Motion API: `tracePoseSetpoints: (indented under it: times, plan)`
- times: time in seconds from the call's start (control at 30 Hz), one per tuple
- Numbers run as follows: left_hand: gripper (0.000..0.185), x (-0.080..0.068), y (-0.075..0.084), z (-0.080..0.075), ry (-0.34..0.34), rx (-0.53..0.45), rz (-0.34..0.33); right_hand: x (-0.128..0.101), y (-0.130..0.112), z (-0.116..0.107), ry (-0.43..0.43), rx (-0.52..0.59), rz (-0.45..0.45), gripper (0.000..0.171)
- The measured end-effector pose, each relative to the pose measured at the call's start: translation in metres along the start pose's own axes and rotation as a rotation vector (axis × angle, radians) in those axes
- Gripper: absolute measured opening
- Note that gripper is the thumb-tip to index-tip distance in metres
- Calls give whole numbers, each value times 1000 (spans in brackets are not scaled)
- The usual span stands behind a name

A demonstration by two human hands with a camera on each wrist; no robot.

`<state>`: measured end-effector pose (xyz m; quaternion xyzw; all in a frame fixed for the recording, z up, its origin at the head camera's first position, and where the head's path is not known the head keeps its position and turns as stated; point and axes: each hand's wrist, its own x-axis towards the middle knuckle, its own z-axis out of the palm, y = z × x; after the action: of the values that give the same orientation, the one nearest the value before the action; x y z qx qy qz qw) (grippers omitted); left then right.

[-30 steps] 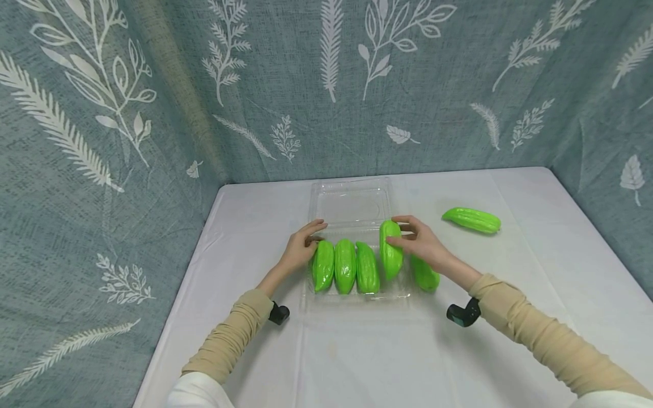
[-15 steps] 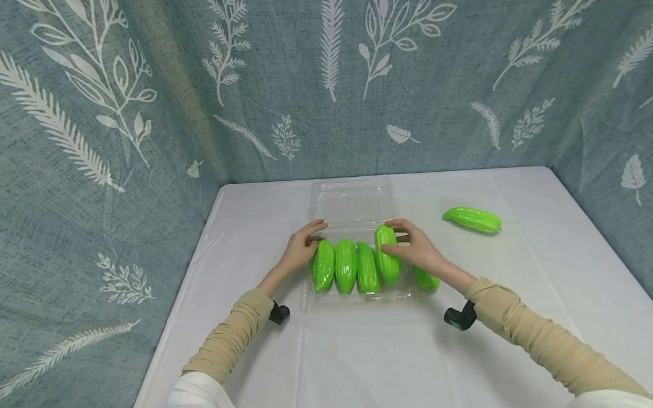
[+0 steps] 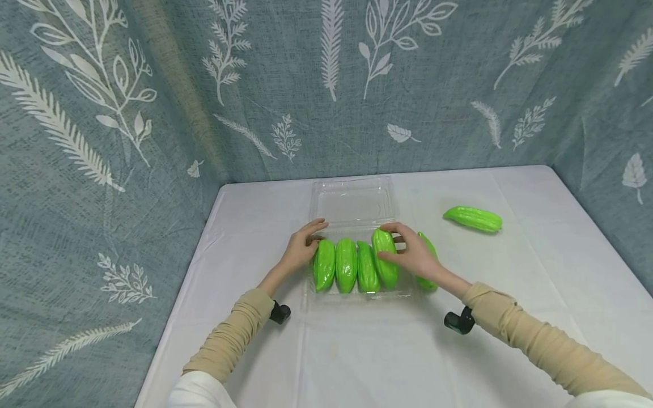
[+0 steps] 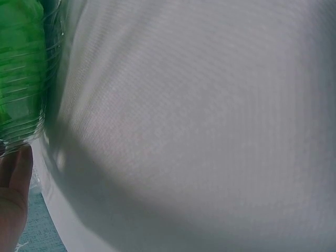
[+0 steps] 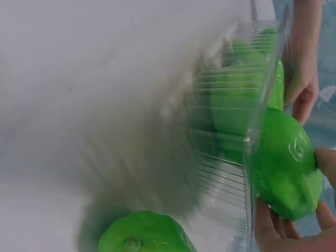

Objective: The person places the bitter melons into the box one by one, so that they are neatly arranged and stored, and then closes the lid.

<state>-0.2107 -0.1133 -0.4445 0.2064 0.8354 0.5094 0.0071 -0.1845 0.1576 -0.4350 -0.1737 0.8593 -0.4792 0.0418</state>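
**Fourth gourd going into the tray**

While the left hand (image 3: 301, 249) rests with relaxed fingers against the left end of the clear tray (image 3: 357, 292), touching the outermost gourd there, the right hand (image 3: 415, 255) has its fingers and thumb curled round a green gourd (image 3: 385, 263) and holds it at the right end of the row, middle of the head view. In the right wrist view the same gourd (image 5: 286, 168) sits right at the tray's transparent wall (image 5: 262, 131), fingertips under it, so I judge it is at the tray's edge or just inside, not yet let go.

As far as the pictures show, three gourds (image 3: 347, 272) already lie side by side in the tray, lengthwise and touching. The held one makes a fourth. Two remain outside: one gourd (image 3: 425, 249) lies on the white surface (image 3: 357, 351) just right of the tray, partly hidden behind the right hand, and a far gourd (image 3: 471, 219) lies well apart at centre right. The tray's hinged lid (image 3: 352, 198) lies open behind it.

So the packing looks a bit over half done, with the current piece to be released, two more loose, and the lid still open. Whether the tray has room for all six I cannot tell.
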Motion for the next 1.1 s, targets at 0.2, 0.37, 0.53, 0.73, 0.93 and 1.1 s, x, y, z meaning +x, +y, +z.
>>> tracePoseSetpoints:
  times: [0.2, 0.37, 0.53, 0.73, 0.93, 1.1]
  plan:
    - [47, 0, 0, 0, -1, 8, -5, -4, 0, 3, 4, 4, -88, 57]
    - [47, 0, 0, 1, -4, 8, -12, -6, 2, 5, 12, -46, -125, 57]
    - [47, -1, 1, 1, -2, 6, -8, -8, 3, 6, 4, -91, -132, 56]
    - [49, 4, -16, 4, 6, 6, 2, -9, 6, 7, 28, -181, -160, 54]
    - [49, 8, -36, 8, 16, 45, -12, -9, 11, 5, 51, -184, -158, 51]
    - [50, 8, -38, 8, 23, 59, -12, -9, 14, 5, 63, -170, -178, 51]
